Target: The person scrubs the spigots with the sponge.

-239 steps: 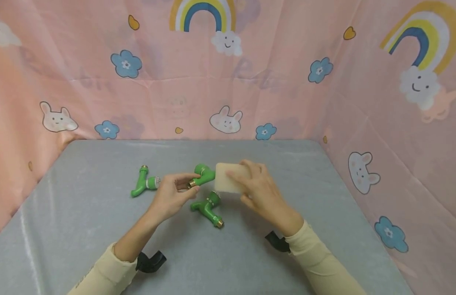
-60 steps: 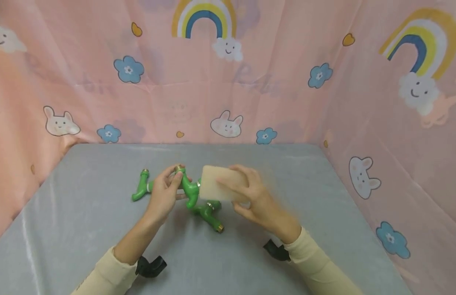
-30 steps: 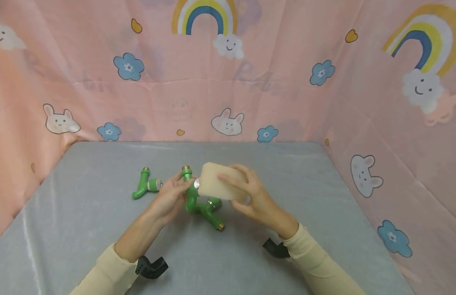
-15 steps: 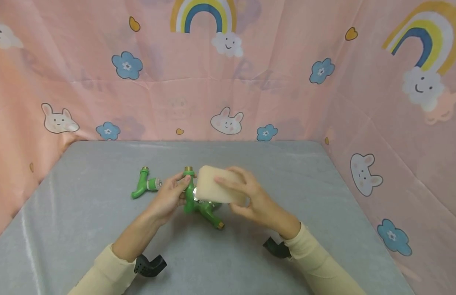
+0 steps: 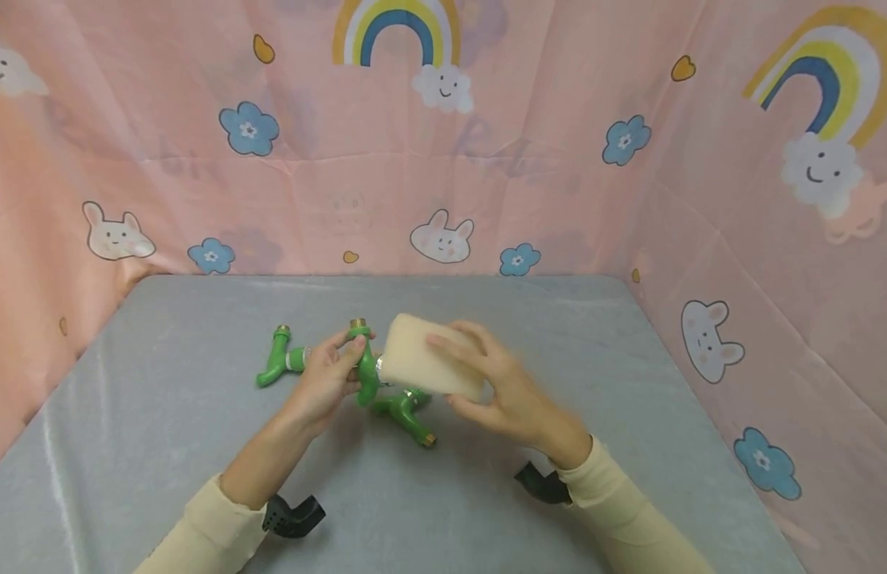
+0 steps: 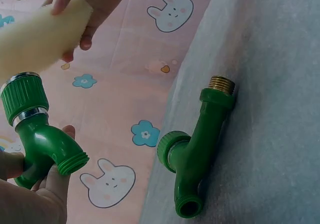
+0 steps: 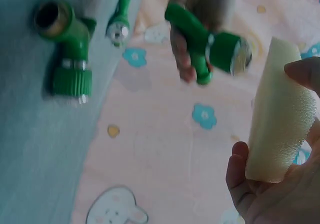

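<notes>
My left hand [image 5: 321, 387] grips a green plastic faucet [image 5: 367, 371] above the table, its brass threaded end pointing up and its ribbed knob turned towards the right hand. Thumb and fingers wrap the body of the faucet [image 6: 42, 141] in the left wrist view. A cream sponge block [image 5: 410, 355] is pinched between thumb and fingers of my right hand [image 5: 515, 395]. In the head view the sponge overlaps the knob end. The right wrist view has a small gap between the sponge [image 7: 277, 124] and the knob [image 7: 224, 52].
Two more green faucets lie on the grey cloth-covered table [image 5: 472, 510]: one faucet [image 5: 274, 367] left of the left hand, another faucet [image 5: 409, 416] below the held one. Black curved mounts [image 5: 296, 516] jut from both wrists. A pink printed curtain [image 5: 558, 199] closes off the back and sides.
Over the last seconds the held faucet has turned from lying slantwise to brass end up, and the sponge has shifted left. Most recently, faucet and sponge have risen slightly; both grips stay the same.
</notes>
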{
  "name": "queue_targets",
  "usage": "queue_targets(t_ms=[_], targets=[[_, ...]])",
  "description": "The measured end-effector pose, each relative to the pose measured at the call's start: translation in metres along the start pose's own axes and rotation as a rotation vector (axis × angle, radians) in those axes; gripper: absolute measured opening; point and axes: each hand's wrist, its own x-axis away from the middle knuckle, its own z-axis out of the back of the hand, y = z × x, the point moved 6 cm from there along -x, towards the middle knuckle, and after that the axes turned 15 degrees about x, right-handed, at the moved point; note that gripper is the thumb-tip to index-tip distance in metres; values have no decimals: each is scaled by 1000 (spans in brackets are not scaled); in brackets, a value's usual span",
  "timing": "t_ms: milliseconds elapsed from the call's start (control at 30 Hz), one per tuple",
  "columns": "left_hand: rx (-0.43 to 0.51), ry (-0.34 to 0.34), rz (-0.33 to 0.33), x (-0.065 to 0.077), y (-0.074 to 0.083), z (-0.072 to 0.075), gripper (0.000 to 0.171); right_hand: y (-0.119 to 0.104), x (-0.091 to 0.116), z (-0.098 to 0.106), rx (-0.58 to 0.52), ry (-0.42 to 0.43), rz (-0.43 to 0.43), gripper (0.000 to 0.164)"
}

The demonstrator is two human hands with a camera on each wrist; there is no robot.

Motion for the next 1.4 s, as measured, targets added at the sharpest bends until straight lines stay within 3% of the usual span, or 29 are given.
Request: queue_targets(t_ms=[100,200,467,533,633,733,800,967,1033,1200,1300,1400], targets=[[7,-26,-4,1,0,-2,48,-10,0,-9,2,-51,34,69],[13,-24,-3,1,0,-3,48,-9,1,-12,26,-83,8,68],[9,40,2,-1,-1,3,44,31,5,11,225,-79,-245,64],[5,35,-9,-1,-1,2,45,29,3,14,181,-54,-232,65],[6,17,-14,0,-2,-1,46,12,1,11,73,-31,-139,67],[-6,15,-5,1,-3,-2,47,-4,2,1,37,-62,-64,67],[-38,32,-12,2,-2,-2,47,-5,3,-2,57,-73,-81,66],[-124,74,-47,3,-1,0,44,17,6,6,98,-50,-240,65],[-140,73,-55,3,-2,-1,42,18,7,10,77,-29,-233,66],[-158,61,-69,6,0,-2,42,-1,5,3,-10,-64,-97,65],[-171,61,-96,6,4,-3,42,1,4,0,2,-99,-123,64],[-185,60,-139,6,8,-4,39,12,3,6,20,-73,-199,65]])
